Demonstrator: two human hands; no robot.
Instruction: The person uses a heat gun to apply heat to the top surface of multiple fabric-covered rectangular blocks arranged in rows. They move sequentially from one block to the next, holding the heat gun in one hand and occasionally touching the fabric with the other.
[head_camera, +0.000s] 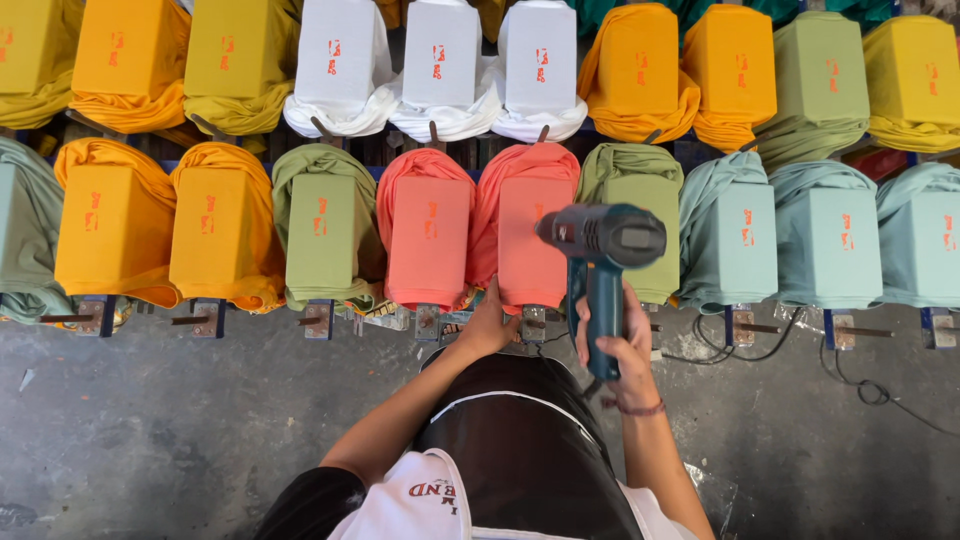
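My right hand (622, 345) grips the handle of a dark blue heat gun (600, 240), its nozzle pointing left at a coral shirt (530, 240) stretched over a printing board. My left hand (490, 322) rests on the lower edge of that same coral shirt. A second coral shirt (428, 235) sits on the board just to the left. Each shirt carries a small red print near its middle.
Two rows of boards hold shirts: orange (115, 225), olive green (322, 230), pale teal (830, 240) in the near row; yellow, white (440, 60) and orange behind. Metal brackets and black cables (860, 385) lie on the grey concrete floor (160, 420).
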